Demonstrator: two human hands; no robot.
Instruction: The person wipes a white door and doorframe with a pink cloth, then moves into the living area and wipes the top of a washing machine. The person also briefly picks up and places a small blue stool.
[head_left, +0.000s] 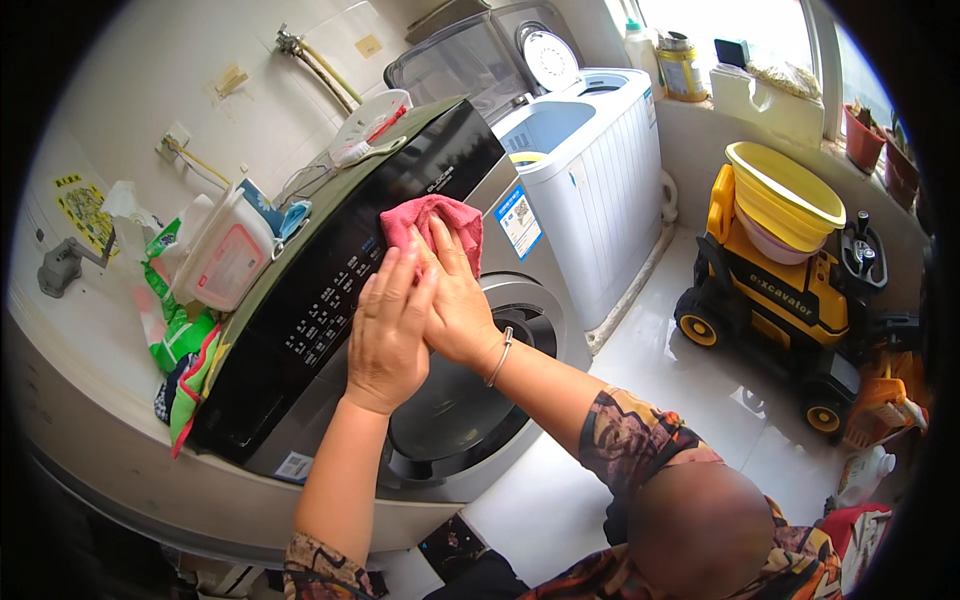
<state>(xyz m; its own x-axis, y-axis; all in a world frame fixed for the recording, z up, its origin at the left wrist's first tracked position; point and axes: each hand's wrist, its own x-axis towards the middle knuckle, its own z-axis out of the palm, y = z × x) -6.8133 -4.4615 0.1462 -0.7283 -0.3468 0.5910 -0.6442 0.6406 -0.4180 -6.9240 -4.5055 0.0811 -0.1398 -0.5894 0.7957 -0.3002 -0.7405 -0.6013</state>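
Observation:
A pink cloth (463, 225) lies against the black control panel (330, 270) of a grey front-loading washing machine (551, 277). My right hand (454, 300), with a bracelet at the wrist, presses flat on the cloth, its fingertips over the middle. Beside it, my left hand (390, 326) touches the right hand and the cloth's lower left edge, palm down with fingers stretched. Part of the cloth is hidden beneath both hands. Below them shows the round dark door (450, 409) of the machine, shut.
On the machine's top are a white plastic basket (367, 124), a plastic box (229, 262) and a blue face mask (294, 219). A white twin-tub washer (600, 180) with raised lids stands beyond. At right, a toy excavator (787, 289) carries a yellow basin (787, 199).

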